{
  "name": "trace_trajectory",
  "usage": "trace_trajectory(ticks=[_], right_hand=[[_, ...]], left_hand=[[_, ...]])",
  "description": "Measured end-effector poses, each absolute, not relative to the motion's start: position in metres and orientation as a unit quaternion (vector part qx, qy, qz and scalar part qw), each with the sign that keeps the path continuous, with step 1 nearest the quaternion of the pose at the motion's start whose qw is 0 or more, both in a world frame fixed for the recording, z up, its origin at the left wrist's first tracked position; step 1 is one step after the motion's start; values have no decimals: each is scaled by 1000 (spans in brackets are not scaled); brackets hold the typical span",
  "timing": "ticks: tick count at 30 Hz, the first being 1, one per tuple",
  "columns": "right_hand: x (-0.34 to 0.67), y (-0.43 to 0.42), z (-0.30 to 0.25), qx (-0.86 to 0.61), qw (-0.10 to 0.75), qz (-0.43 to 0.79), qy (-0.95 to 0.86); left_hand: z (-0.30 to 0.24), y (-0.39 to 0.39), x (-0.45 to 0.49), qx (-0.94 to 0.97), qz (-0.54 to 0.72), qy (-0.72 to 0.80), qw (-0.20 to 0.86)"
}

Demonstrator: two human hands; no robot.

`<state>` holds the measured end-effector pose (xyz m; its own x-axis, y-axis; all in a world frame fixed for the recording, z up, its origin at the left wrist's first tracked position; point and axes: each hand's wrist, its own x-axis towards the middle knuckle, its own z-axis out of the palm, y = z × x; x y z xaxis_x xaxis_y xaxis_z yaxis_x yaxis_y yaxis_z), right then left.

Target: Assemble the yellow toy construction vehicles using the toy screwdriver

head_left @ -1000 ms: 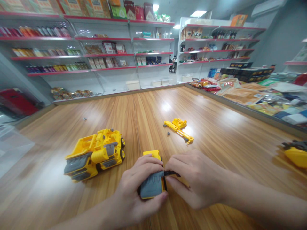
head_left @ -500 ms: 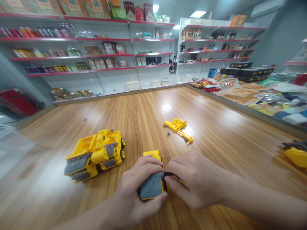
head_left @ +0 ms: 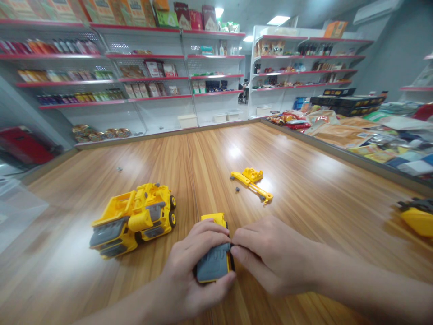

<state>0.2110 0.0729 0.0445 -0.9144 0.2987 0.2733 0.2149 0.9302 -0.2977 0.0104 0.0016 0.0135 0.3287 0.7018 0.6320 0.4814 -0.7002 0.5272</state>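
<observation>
Clamping yellow-and-grey plastic toy vehicle point(head_left: 212, 265) on wood-grain bench point(head_left: 189, 180) with left grip point(head_left: 189, 262); pinching near-hidden black piece point(head_left: 232, 245) at its side with right grip point(head_left: 275, 257).

Toy point(head_left: 216, 256): yellow body, grey panel point(head_left: 211, 267) facing up, dark along right side. Clasped in left grip point(head_left: 192, 266), thumb at near end, yellow far end point(head_left: 215, 218) jutting beyond fingers; right grip point(head_left: 267, 255) at right side.

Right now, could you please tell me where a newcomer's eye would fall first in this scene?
Probably on the left hand, gripping a toy vehicle at the near middle of the table, with the right hand at its right side. Next might come the yellow toy truck to the left, then the long yellow piece lying beyond the hands.
</observation>
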Motion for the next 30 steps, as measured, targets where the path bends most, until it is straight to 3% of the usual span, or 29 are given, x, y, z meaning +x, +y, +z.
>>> trace_trajectory(ticks=[5,13,16,21,23,30], right_hand=[[213,74,42,-120,222,91,-963],[216,74,42,-90,215,7,-973],[213,73,42,-111,204,88,-969],[207,70,44,-220,152,354,-896],[206,70,44,-239,139,385,-881],[212,71,38,-120,234,123,-957]], left_hand=[[14,0,11,801,444,377,138],[13,0,12,779,451,403,165],[12,0,11,783,449,398,166],[10,-1,10,785,455,382,175],[9,-1,9,786,453,382,176],[12,0,11,789,454,378,171]])
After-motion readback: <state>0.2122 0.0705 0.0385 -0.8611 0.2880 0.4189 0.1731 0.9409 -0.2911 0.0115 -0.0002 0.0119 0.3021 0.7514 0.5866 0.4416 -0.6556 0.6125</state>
